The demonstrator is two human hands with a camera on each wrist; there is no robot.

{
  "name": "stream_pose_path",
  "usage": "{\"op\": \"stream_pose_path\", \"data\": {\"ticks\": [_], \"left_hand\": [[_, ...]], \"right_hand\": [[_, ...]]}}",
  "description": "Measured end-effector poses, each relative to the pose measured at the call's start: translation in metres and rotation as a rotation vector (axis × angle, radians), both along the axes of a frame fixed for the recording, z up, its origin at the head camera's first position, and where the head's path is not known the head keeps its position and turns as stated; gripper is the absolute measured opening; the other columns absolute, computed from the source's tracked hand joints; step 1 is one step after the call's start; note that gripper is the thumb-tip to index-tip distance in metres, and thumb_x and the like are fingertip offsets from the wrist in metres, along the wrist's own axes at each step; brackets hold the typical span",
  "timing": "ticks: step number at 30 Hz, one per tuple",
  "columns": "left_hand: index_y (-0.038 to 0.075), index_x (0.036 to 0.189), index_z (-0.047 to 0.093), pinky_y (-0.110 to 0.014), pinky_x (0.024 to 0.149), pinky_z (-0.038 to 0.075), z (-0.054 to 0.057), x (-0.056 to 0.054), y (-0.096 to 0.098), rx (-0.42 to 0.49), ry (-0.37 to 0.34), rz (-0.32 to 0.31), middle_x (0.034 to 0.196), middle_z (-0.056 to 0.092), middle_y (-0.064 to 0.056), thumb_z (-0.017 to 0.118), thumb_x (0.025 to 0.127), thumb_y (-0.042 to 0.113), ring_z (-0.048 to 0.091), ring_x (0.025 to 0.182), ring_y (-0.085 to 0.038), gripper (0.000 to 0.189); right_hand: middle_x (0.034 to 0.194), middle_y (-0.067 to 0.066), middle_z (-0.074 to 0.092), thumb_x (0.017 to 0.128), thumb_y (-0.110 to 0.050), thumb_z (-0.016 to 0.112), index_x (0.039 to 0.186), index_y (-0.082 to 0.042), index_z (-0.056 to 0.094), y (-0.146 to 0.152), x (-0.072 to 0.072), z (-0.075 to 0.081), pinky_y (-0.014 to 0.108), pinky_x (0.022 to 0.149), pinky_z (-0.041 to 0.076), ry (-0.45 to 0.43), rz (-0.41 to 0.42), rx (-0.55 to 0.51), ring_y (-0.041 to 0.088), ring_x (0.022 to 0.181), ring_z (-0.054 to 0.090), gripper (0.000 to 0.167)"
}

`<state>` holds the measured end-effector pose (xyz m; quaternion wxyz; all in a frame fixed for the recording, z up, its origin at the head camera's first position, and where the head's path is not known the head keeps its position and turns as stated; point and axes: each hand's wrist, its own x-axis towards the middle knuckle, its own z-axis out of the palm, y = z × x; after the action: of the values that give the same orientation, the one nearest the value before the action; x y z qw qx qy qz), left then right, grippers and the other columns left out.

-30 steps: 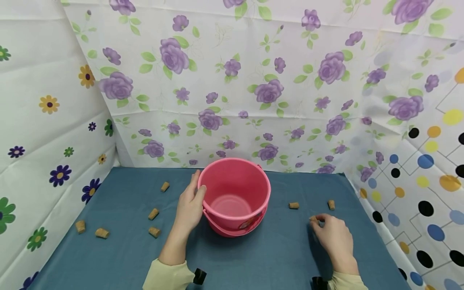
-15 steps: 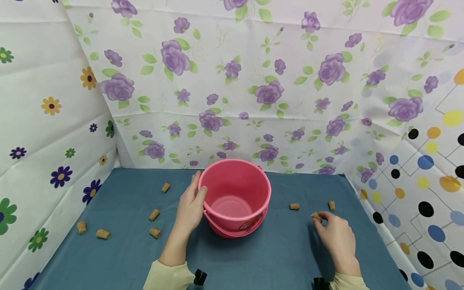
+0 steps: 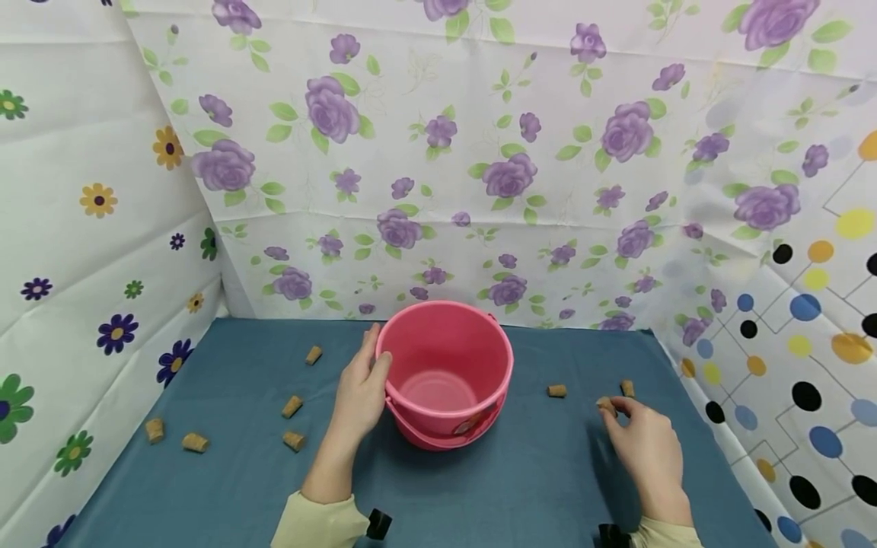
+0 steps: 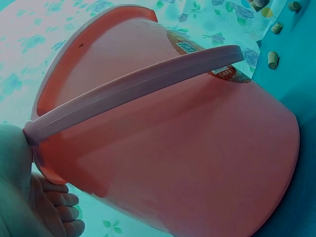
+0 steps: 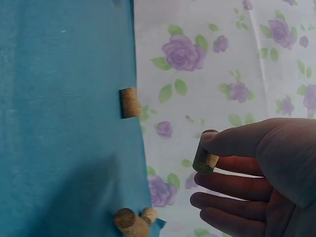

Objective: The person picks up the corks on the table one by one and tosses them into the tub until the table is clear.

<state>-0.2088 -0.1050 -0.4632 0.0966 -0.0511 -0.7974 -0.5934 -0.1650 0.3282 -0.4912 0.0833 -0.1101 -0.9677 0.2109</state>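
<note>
My left hand [image 3: 358, 388] grips the left rim of a pink plastic bucket [image 3: 438, 354], thumb at the rim and fingers along the outside. Nothing shows inside the bucket in the head view. Its handle [image 4: 138, 84] hangs down over the near side. Off to the right, my right hand [image 3: 647, 445] pinches a cork [image 5: 205, 155] between thumb and fingers, above the cloth. Close behind that hand lies another cork [image 3: 626, 388], and one more cork [image 3: 557, 390] lies between it and the bucket.
A blue cloth [image 3: 521, 487] covers the table. Several corks are scattered left of the bucket, among them a cork [image 3: 195, 442] near the left side and a cork [image 3: 314, 355] farther back. Patterned sheets [image 3: 438, 152] stand around the back and sides.
My right hand has shifted to the right and slightly away from me, carrying the pinched cork. My left hand and the bucket have stayed in place.
</note>
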Motion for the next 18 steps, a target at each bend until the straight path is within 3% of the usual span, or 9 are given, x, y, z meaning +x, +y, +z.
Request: {"op": "stream_pose_path", "data": {"ticks": [5, 10, 18], "left_hand": [[0.008, 0.17, 0.028, -0.056, 0.124, 0.029, 0.001, 0.001, 0.0, 0.004, -0.015, -0.005, 0.176, 0.024, -0.007, 0.048, 0.113, 0.022, 0.017, 0.163, -0.028, 0.062], [0.011, 0.171, 0.025, -0.056, 0.121, 0.035, 0.0, 0.001, 0.0, 0.011, -0.037, -0.019, 0.176, 0.025, -0.01, 0.047, 0.114, 0.024, 0.021, 0.162, -0.03, 0.062], [0.01, 0.172, 0.024, -0.059, 0.117, 0.039, -0.002, 0.002, 0.0, 0.019, -0.027, -0.041, 0.174, 0.028, -0.015, 0.044, 0.116, 0.024, 0.031, 0.158, -0.037, 0.062]], "right_hand": [[0.132, 0.031, 0.068, 0.103, -0.032, 0.073, 0.135, -0.001, 0.072, 0.003, 0.005, 0.01, 0.037, 0.042, 0.044, 0.064, -0.02, 0.007, 0.018, 0.052, 0.062, 0.044], [0.131, 0.031, 0.069, 0.103, -0.033, 0.072, 0.136, -0.002, 0.072, 0.004, 0.009, 0.016, 0.037, 0.039, 0.04, 0.108, -0.035, 0.016, 0.016, 0.042, 0.055, 0.045], [0.125, 0.029, 0.072, 0.102, -0.029, 0.076, 0.131, -0.002, 0.075, -0.002, 0.013, 0.024, 0.034, 0.041, 0.038, 0.213, 0.005, 0.034, 0.018, 0.046, 0.055, 0.04]]}}
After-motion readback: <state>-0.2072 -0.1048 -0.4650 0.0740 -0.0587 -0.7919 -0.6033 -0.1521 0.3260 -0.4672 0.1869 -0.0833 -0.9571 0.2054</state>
